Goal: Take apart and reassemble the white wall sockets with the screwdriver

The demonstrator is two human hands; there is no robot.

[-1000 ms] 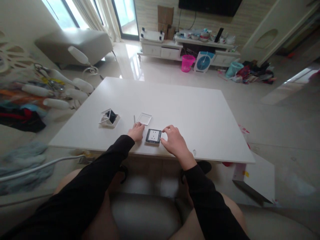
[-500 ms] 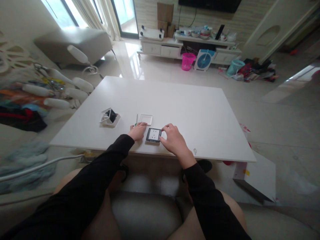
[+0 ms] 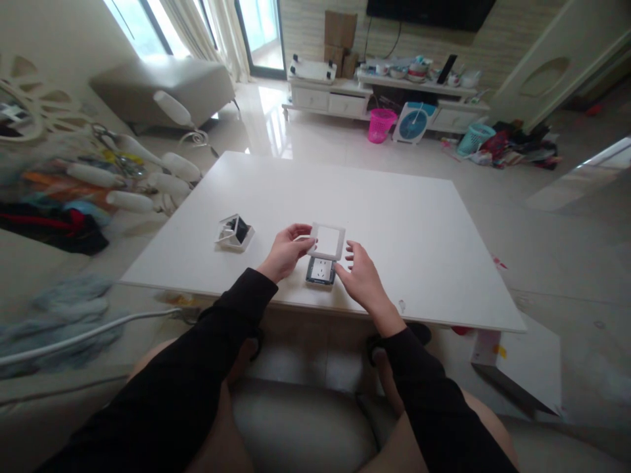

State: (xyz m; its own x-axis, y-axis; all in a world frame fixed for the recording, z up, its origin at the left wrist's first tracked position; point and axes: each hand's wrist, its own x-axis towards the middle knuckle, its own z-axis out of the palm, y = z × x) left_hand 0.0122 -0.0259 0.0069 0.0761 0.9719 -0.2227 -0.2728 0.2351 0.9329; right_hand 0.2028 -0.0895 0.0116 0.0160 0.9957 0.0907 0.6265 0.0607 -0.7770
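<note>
My left hand pinches a white square cover frame by its left edge and holds it just above the table. Under its near edge lies a dark socket module with a white face, flat on the white table. My right hand rests beside the module's right side, fingers spread and slightly curled, fingertips close to the frame. It holds nothing.
A small opened white box with a dark part sits on the table to the left. A tiny screw-like item lies near the front edge. Clutter lies on the floor at left; a pink basket and a fan stand by the far cabinet.
My left hand has picked up the white frame from the table and brought it over the socket module. My right hand let go of the module and opened. The camera shifted slightly.
</note>
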